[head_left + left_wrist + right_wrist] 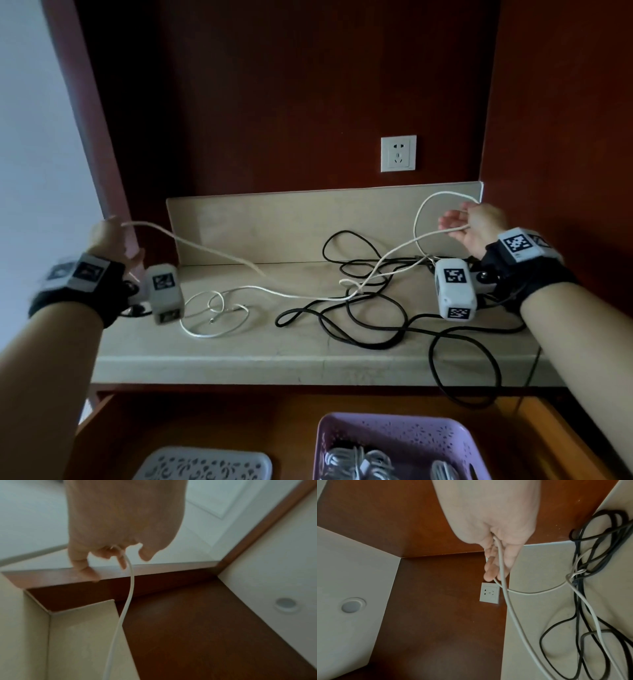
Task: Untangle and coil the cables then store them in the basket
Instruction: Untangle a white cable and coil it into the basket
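Left grip (109, 240) pinching one stretch of the white cable (219, 251), raised above the counter (239, 359) at its left end. Right grip (474, 224) curled around a loop of the same white cable, held up near the back panel on the right. Between both grips, cable sagging down across the counter and crossing the tangled black cable (359, 318) below the right grip. Purple basket (342, 428) lower, nearer the body, with coiled white cables inside. Wall socket (398, 153) above, left of the right grip.
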`<state>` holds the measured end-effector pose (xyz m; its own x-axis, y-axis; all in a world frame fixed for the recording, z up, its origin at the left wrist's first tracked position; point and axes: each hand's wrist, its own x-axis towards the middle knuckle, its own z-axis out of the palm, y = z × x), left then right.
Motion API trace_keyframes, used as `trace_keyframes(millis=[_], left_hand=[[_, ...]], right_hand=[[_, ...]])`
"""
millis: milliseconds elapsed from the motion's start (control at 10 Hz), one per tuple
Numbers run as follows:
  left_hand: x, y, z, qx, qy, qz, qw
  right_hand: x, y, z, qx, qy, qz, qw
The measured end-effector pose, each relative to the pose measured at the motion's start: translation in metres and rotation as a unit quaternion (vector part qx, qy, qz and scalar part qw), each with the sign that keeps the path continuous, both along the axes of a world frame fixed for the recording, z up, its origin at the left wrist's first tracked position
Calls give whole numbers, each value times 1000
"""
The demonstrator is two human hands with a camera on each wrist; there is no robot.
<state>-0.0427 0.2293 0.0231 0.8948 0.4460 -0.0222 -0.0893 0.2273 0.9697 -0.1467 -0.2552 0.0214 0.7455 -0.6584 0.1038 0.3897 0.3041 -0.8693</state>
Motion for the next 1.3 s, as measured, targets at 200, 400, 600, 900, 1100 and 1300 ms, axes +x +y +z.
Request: trace_keyframes(millis=[200,400,600,900,1100,1300], left_hand=[[-21,-53,-10,260,99,-111,954],[-67,-144,-15,637,118,-193,737],[-105,-199,-32,797,81,-288,524],[-115,-245,-46,610,-103,-499,607],[-81,-207,-18,681,-101,-331,645],[-50,-108,2,518,12,-309,797]], right_hand=[[3,39,11,13,-21,37,999],[2,73,18,-23,19,45,999],[-3,69,8,-105,113,67,986],[-18,82,19,-91,6,73,993],[-13,61,-13,-96,30,-1,995],[-11,26,-20,-76,64,-45,994]])
